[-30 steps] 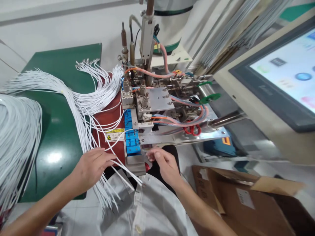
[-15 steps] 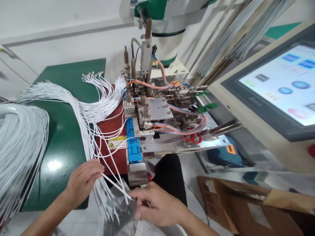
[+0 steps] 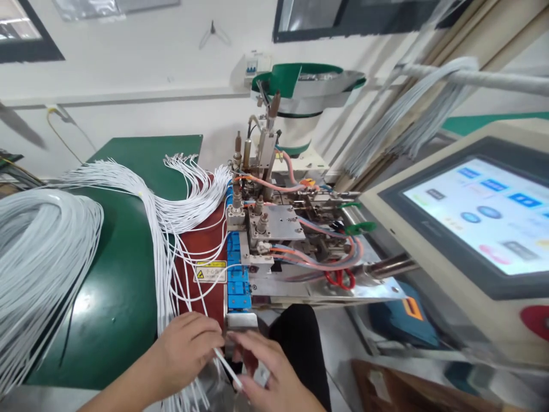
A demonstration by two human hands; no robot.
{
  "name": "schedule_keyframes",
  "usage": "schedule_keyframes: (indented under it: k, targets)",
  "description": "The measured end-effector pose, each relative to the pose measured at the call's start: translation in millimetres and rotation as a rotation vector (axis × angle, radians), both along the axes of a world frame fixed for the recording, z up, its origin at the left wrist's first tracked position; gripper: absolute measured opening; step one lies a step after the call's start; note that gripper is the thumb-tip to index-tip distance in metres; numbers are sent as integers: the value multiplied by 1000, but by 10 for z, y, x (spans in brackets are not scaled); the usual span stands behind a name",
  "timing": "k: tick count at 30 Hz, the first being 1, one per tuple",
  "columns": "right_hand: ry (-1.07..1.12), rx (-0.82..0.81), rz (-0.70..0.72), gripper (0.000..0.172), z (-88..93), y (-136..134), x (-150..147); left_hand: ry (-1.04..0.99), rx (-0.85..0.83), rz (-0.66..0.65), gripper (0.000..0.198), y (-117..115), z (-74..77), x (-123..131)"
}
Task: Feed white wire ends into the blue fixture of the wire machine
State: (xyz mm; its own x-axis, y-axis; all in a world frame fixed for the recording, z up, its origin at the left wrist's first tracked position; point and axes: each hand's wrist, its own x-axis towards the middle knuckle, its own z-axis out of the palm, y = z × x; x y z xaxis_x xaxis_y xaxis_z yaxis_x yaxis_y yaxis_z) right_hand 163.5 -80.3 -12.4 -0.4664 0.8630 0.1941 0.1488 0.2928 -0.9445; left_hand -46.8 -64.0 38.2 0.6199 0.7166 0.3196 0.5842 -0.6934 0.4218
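My left hand (image 3: 189, 350) is closed around a white cable (image 3: 227, 369), whose end sticks out to the lower right past my fingers. Beside that end is my right hand (image 3: 270, 372), thumb and forefinger apart, the thumb tip close against the cable; whether it touches is unclear. A bundle of white cables (image 3: 158, 263) hangs down behind my left hand, its lower part mostly covered. Just above the hands runs a row of blue clamp blocks (image 3: 238, 286) along the machine's edge, with a few cables leading into it.
A metal machine (image 3: 281, 223) with hoses stands ahead, a touchscreen (image 3: 484, 212) at right. On the green table (image 3: 124, 280) lies a thick coil of white cable (image 3: 47, 246). A warning label (image 3: 210, 273) marks the red surface. A cardboard box (image 3: 386, 389) sits lower right.
The view has tilted up, showing more wall. Both hands have come closer together near the machine's front corner. The right hand's fingers have spread around the cable's end.
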Motion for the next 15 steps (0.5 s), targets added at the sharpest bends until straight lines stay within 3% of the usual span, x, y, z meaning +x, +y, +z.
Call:
schedule_keyframes:
  k: [3, 6, 9, 12, 15]
  targets:
    - [46, 42, -85, 46, -78, -23, -21, -73, -44, 82, 20, -23, -23, -76]
    - [143, 55, -191, 40, -50, 42, -62, -45, 36, 158, 20, -19, -46, 5]
    - [209, 49, -334, 20, 59, 138, -97, 45, 76, 157, 25, 23, -88, 201]
    - [172, -77, -452, 13, 139, 220, -104, 71, -21, 178, 27, 67, -158, 382]
    - [161, -168, -435, 13, 131, 274, -77, -86, -190, 215, 30, 86, -240, 486]
